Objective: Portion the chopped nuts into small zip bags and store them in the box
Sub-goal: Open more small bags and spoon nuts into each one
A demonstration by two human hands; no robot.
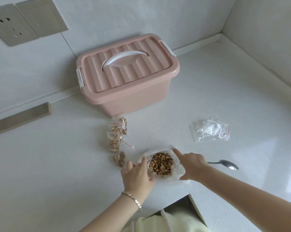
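Note:
A large clear plastic bag point(176, 174) stands open near the counter's front edge, with chopped nuts point(161, 164) inside it. My left hand point(138, 176) grips the bag's left side. My right hand point(192, 164) holds its right side, index finger stretched along the rim. Several small filled zip bags point(116, 136) lie to the left, one of them point(119, 159) close to my left hand. Empty zip bags point(210, 130) lie in a pile at the right. The pink box point(133, 96) stands against the back wall with its lid point(124, 71) on.
A metal spoon point(228, 164) lies on the white counter just right of my right hand. A wooden strip point(20, 117) sits along the wall at the left. A wall socket point(9, 25) is at the upper left. The counter has a cut-out point(180, 208) at its front edge.

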